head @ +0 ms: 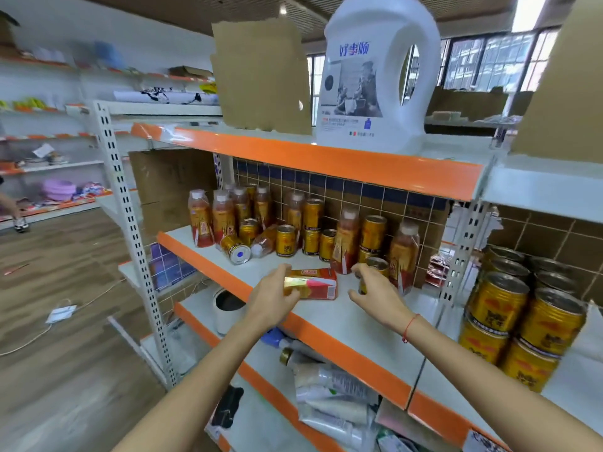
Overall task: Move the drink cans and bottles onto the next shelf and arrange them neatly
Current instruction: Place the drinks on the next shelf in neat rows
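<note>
- Head view: my left hand point(274, 296) gripped a drink carton point(311, 283) lying on its side on the middle shelf point(359, 321), long axis running left to right; my right hand point(375, 288) closed round a small can point(375, 270) just beside it.
- The next shelf point(571, 380), already holding roughly ten stacked cans point(522, 321), lay to the right, nearer my right hand.
- Behind stood about eight bottles point(346, 239) and some ten gold cans point(313, 230), two toppled.
</note>
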Tool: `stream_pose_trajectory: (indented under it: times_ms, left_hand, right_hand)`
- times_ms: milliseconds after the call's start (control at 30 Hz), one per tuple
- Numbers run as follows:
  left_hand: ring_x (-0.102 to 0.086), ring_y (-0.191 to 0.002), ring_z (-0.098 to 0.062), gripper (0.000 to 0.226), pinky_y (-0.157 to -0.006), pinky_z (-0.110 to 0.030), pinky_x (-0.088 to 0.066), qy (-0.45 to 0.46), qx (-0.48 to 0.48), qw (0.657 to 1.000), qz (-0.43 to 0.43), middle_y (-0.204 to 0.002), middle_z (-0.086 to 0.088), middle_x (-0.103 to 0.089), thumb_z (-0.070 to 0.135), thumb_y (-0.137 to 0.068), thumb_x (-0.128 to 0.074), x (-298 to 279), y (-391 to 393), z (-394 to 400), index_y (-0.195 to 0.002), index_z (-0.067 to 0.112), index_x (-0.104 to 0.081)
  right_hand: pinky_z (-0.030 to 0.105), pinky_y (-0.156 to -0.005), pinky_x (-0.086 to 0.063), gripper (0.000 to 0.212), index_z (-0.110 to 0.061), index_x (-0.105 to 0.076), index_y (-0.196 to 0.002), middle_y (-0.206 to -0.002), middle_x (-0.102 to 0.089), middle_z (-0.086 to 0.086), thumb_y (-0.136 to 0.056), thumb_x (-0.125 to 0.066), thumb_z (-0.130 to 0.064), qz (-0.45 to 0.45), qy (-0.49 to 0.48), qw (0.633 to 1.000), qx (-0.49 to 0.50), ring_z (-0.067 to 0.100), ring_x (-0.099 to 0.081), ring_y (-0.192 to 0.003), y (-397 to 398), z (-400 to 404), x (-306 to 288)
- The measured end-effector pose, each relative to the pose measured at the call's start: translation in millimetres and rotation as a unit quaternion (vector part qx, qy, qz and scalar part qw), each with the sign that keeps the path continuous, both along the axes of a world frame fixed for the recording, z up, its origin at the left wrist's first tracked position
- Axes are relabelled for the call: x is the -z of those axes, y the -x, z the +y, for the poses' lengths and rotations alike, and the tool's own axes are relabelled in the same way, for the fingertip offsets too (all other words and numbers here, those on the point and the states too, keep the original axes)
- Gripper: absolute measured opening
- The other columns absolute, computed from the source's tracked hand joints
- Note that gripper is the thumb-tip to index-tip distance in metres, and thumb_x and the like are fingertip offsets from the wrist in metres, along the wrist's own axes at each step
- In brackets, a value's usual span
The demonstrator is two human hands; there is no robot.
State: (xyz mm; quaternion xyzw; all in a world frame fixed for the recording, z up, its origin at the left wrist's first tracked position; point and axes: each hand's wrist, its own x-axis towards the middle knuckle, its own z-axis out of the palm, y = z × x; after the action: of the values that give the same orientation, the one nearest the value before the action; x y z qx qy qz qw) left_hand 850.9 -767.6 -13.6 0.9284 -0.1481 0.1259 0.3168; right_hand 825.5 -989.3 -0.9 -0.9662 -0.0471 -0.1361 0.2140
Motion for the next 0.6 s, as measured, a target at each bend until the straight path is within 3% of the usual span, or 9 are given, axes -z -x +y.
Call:
stream_pose_trajectory:
  times_ms: [233, 600]
  left_hand:
    - [-0.049, -0.124, -0.024, 0.055, -0.099, -0.042, -0.044, 0.028, -0.005, 0.999, 0.02, -0.138, -0.009, -0.049, 0.024, -0.088, -0.056, 2.5, -40.9, -3.2, -0.139, 0.015, -0.039]
    - [-0.053, -0.116, -0.025, 0.052, -0.093, -0.042, -0.047, 0.038, 0.026, 0.999, 0.005, -0.133, -0.01, -0.052, 0.024, -0.087, -0.058, -1.2, -120.0, 22.8, -0.134, 0.012, -0.041]
  right_hand:
    - [0.035, -0.094, -0.047, 0.047, -0.012, -0.043, -0.131, -0.129, -0.052, 0.008, -0.089, -0.061, -0.025, 0.0, -0.009, 1.0, 0.001, 0.023, -0.053, -0.116, -33.2, -4.4, -3.3]
    - [0.031, -0.092, -0.05, 0.041, -0.017, -0.047, -0.128, -0.126, -0.054, 0.003, -0.09, -0.061, -0.023, -0.015, -0.044, 0.998, 0.044, 0.019, -0.055, -0.114, -84.7, 20.2, -7.2]
